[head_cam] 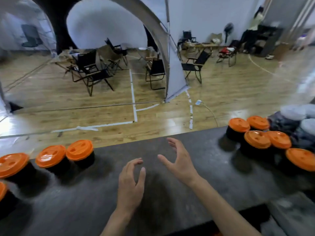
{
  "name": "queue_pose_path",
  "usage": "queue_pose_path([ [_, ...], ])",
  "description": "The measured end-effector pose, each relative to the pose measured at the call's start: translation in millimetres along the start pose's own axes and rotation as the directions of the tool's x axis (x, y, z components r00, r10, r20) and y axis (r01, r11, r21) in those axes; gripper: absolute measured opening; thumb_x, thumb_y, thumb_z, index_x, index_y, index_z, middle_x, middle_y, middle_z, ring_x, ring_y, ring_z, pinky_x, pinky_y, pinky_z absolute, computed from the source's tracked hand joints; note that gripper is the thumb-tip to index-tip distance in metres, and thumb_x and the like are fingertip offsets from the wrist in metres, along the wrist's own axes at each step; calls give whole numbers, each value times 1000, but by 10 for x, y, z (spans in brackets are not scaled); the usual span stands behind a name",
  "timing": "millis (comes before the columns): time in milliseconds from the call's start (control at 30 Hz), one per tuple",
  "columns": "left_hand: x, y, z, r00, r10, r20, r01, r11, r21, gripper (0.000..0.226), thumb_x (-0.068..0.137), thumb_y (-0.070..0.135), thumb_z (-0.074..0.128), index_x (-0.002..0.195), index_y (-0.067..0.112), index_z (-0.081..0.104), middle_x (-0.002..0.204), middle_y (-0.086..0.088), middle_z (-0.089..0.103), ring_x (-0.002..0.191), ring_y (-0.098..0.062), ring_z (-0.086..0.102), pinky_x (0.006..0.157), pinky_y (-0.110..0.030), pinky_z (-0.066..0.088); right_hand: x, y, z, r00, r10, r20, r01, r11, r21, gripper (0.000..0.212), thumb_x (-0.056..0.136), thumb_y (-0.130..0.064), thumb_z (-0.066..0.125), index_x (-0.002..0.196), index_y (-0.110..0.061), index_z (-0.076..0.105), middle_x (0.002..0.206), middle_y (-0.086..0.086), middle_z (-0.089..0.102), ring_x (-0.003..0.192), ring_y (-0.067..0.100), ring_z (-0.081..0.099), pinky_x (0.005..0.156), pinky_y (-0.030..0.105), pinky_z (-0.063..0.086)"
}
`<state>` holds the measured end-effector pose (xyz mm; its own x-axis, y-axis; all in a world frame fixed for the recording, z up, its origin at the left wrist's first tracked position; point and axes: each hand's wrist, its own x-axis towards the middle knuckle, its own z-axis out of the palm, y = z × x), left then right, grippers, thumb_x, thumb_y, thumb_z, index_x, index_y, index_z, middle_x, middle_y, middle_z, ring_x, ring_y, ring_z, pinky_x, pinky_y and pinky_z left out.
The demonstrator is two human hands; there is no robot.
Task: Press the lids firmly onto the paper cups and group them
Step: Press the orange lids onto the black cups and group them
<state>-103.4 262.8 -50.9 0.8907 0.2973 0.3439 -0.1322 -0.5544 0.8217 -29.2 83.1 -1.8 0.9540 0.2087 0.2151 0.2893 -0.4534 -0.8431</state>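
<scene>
left hand [131, 183]: over the middle of the table, palm turned inward, fingers loosely curved toward the thumb, holding nothing.
right hand [179, 159]: just beside the left hand and a little farther from the person, fingers spread and slightly bent, holding nothing, touching no cup.
table [196, 193]: dark, mottled top; both hands are above its bare centre.
left group of cups [50, 156]: three dark cups in a row along the far left edge, a fourth cut off by the frame at the near left; well apart from the hands.
right group of cups [257, 139]: five dark cups clustered at the far right, some touching one another.
orange lids [79, 150]: one on every cup, flat faces up.
cup axis: long axis vertical, every cup upright on its base, mouth upward; the apparent outward lean follows the wide lens.
lid seating: how firmly they sit cannot be told.
bundle [288, 123]: dark heap with pale plastic on top, just behind the right group.
beyond the table: wooden floor [102, 113], folding chairs [92, 72], a pale tent [172, 68].
</scene>
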Motion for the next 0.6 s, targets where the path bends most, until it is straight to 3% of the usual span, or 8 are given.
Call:
queue_pose_path([
  [133,43,372,574,990,44,132,-35,997,-72,34,93,49,48,118,31,60,119,20,62,115,0,58,102,-30,45,-237,199,-660,990,-1,-142,-1,1000,-11,61,90,-32,78,143,-20,50,136,-13,54,129,-9,46,108,10,35],
  [333,236,986,1483,937,173,304,-161,985,-65,39,91,41,60,127,26,56,123,7,59,117,-10,57,100,-33,48,-383,623,-1685,941,-46,-336,10,994,-107,57,88,-24,80,138,-15,55,136,-4,58,129,5,51,110,17,38],
  [467,602,1486,2070,857,298,420,-354,933,60,54,89,19,70,140,17,50,139,-1,50,131,-21,48,113,-39,40,-325,1000,-2245,885,-142,-442,-36,929,-370,61,85,-24,82,138,-9,54,142,7,55,137,21,48,116,38,41],
  [600,1117,1969,2667,781,309,543,-474,859,193,73,85,12,71,151,21,39,156,-9,32,142,-31,37,117,-39,34,-189,1386,-2530,908,-136,-397,-117,827,-549,80,81,-33,85,146,-4,48,152,14,48,146,32,39,121,44,31],
])
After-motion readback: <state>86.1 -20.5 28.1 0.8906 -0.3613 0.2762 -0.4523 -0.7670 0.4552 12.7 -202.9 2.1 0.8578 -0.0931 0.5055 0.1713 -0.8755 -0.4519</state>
